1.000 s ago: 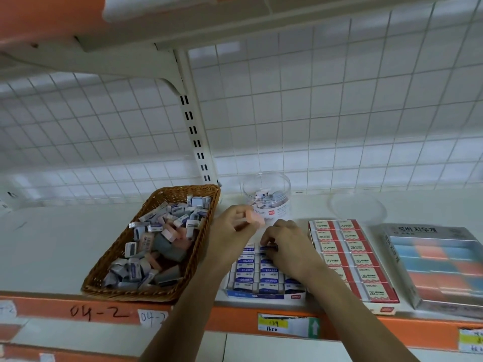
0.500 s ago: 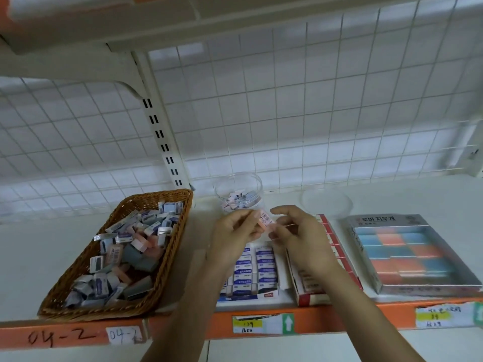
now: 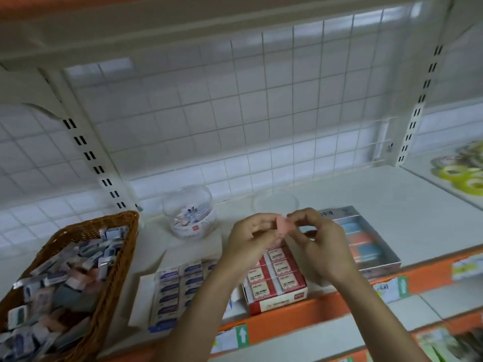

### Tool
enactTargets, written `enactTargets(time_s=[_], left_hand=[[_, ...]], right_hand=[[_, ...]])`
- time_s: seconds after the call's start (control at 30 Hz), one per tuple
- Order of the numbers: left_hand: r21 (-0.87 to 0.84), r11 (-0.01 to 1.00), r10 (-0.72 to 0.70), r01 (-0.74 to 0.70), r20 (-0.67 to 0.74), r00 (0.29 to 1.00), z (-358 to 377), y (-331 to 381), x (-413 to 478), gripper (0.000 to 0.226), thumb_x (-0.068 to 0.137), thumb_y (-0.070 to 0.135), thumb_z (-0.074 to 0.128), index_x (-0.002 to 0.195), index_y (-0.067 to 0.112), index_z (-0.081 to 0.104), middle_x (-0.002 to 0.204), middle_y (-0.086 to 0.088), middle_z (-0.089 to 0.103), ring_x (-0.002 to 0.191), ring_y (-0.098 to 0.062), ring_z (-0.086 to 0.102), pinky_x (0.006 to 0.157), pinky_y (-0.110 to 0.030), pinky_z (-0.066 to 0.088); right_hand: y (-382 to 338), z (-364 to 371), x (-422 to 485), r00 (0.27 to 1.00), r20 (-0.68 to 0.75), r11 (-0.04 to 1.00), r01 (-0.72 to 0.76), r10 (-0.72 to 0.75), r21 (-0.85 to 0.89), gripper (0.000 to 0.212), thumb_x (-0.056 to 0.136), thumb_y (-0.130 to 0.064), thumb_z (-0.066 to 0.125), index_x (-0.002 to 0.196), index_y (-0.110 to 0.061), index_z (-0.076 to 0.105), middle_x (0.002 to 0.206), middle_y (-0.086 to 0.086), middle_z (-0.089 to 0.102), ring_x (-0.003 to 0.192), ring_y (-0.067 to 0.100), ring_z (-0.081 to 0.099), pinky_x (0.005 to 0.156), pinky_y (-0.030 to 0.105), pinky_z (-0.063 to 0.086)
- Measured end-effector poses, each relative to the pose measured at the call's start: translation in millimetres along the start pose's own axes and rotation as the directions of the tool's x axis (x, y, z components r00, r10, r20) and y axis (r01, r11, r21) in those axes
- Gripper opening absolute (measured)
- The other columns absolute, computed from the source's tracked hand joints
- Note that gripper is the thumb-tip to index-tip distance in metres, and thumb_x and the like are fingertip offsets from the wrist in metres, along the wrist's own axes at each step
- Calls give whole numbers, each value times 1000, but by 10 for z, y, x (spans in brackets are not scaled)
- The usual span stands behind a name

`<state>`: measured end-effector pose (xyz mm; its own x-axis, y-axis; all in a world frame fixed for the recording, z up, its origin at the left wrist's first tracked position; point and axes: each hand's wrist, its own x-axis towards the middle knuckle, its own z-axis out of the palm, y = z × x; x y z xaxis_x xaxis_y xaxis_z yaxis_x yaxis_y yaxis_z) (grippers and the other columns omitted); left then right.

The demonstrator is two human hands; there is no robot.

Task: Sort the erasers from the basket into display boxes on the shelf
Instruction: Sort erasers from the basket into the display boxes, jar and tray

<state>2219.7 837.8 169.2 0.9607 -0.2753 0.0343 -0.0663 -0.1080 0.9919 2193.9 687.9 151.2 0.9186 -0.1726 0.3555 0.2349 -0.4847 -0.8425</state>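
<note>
A small pink eraser is pinched between both hands above the shelf. My left hand holds its left side, my right hand grips its right side with thumb and fingertips. Below them sits a red display box of 2B erasers. To its left lies a white display box of blue-labelled erasers. A silver tray with blue and pink erasers lies behind my right hand. The wicker basket of mixed erasers stands at the left.
A clear round tub with a few erasers stands at the back, with its clear lid lying to the right. Green tape rolls sit on the neighbouring shelf at far right. An orange shelf edge with price labels runs along the front.
My left hand carried the pink eraser rightward from the blue-labelled box to above the red box. My right hand rose off the blue-labelled box and took hold of its other side. The view swung right.
</note>
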Motion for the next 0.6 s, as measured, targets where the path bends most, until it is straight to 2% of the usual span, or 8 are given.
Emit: enactTargets(time_s=[0.13,0.23,0.3,0.37,0.43,0.5,0.53,0.6], left_hand=[[41,999,-16,14,63,998,200,12,71,28,87,3,62,101,26,69,102,-3,72,94,-17,69,92,-37,53],[72,997,-3,-4,108,994,311,50,95,27,91,5,57,107,25,67,103,0,71,92,-13,70,90,-32,53],[200,977,49,-69,103,993,343,60,104,26,93,12,57,109,30,66,101,11,71,92,-4,67,88,-23,50],[458,877,138,-148,54,989,329,48,117,24,93,17,57,112,29,65,103,21,66,90,8,60,82,-8,42],[705,691,219,-160,8,976,279,7,139,27,94,21,53,119,27,63,111,18,61,94,7,55,79,-2,34],[843,523,247,-124,-11,969,217,-74,158,31,96,24,48,125,27,58,123,12,57,112,-3,49,90,-12,33],[875,472,245,-104,-17,969,190,-117,165,33,96,26,46,127,26,56,127,10,54,119,-6,45,97,-19,34],[898,434,218,-66,-34,975,155,-191,170,36,97,30,42,132,26,51,131,8,51,123,-9,41,103,-27,35]], right_hand=[[60,-243,-12,999,51,1000,18,-18,-9,23,82,-12,69,89,-32,61,93,-21,65,88,-12,59,71,4,45],[116,-368,-6,1000,21,999,17,-16,-36,21,82,-12,69,94,-27,63,92,-20,64,85,-5,62,71,10,49],[176,-428,2,1000,-21,995,8,-10,-97,15,84,-18,68,97,-23,65,90,-20,64,81,-1,62,69,14,51],[256,-469,14,998,-59,980,-28,17,-198,12,85,-25,67,97,-23,65,89,-16,65,75,2,61,64,16,49],[333,-480,31,997,-56,946,-67,52,-318,12,85,-28,66,97,-22,66,94,-10,65,75,7,59,66,20,45],[365,-457,52,998,-24,909,-68,64,-411,12,86,-24,65,97,-20,67,100,-4,67,80,12,59,69,23,45],[364,-438,65,997,-8,900,-68,71,-430,12,87,-22,64,97,-18,67,102,-1,67,83,15,60,71,25,47],[346,-391,98,995,20,887,-76,95,-455,12,87,-20,62,97,-15,67,103,2,67,89,19,61,75,28,47]])
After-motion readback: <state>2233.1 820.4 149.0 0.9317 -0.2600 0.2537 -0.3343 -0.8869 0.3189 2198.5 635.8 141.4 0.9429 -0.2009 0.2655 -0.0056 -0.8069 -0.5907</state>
